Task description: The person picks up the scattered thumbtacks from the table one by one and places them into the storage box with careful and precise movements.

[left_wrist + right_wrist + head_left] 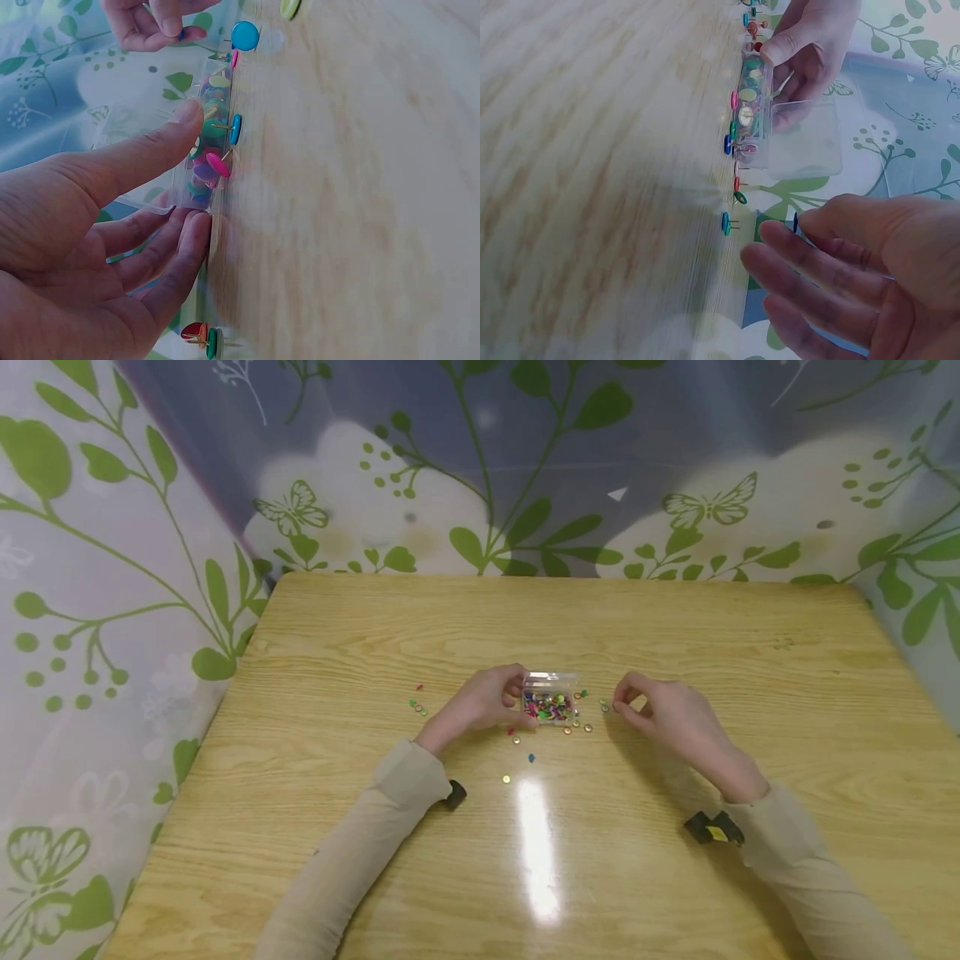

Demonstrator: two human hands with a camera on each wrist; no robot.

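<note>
Item: box [756,160], clear, one, lid [806,139] swung open on the side away from the person; gripped at its left end by the left hand [491,697], thumb along the near side, fingers bent against the end. Contents: tacks [547,710], many, mixed colours, heaped just beside the left fingertips. Item: dark blue tack [796,222], one, pinched between thumb and forefinger of the right hand [678,718], to the right of the box and apart from it; other right fingers loosely bent. Item: loose tacks, a pair [604,706], just left of the right fingertips. Item: loose tacks, several, between the right fingertips and the box, including one copper-rimmed tack [588,727]. Item: red tack [511,732], one, just below the left thumb. Item: blue tack [532,758], one, nearer the person than the left thumb; yellow tack [506,779], one, nearer still. Item: small cluster [418,708], green and others, well left of the left fingers, with a pink tack [419,687] just beyond. Support: table [360,635], wood-grained, beneath all loose pieces. Backdrop: leaf-printed cloth [420,527], beyond both hands' fingers.
</note>
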